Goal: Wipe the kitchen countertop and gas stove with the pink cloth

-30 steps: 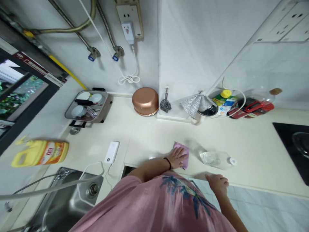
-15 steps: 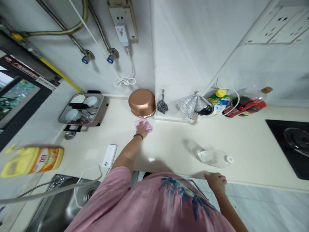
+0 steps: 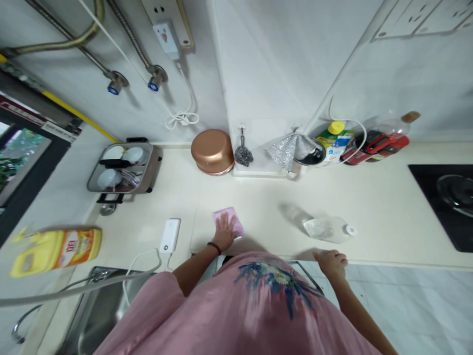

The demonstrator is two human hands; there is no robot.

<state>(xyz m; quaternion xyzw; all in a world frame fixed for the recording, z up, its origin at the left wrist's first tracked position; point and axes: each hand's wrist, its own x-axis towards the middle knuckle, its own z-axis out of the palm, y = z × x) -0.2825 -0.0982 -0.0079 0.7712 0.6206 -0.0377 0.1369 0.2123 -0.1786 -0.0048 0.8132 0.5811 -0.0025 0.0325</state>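
Note:
A pink cloth (image 3: 231, 217) lies on the pale countertop. My left hand (image 3: 224, 231) is flat on top of it, palm down with the fingers spread, close to the counter's front edge. At that same edge, further right, rests my right hand (image 3: 331, 266), its thumb stretched away from partly bent fingers and nothing seen in it. Just beyond the right hand, a clear plastic bottle (image 3: 327, 230) with a white cap and some clear liquid stands on the counter. A copper-coloured pot (image 3: 213, 152) sits against the wall, beyond the cloth.
To the left are a white power bank (image 3: 170, 235) with a cable, a pan of bowls (image 3: 148, 167), a yellow detergent jug (image 3: 59, 249) and a steel sink (image 3: 98, 315). A scrubber (image 3: 244, 155) and silvery cloth (image 3: 290, 150) hang on the wall. A black cooktop (image 3: 436, 197) is at right.
My left hand has drawn the pink cloth from beside the copper pot toward me and slightly right. My right hand stays at the counter edge. The camera view has shifted a little.

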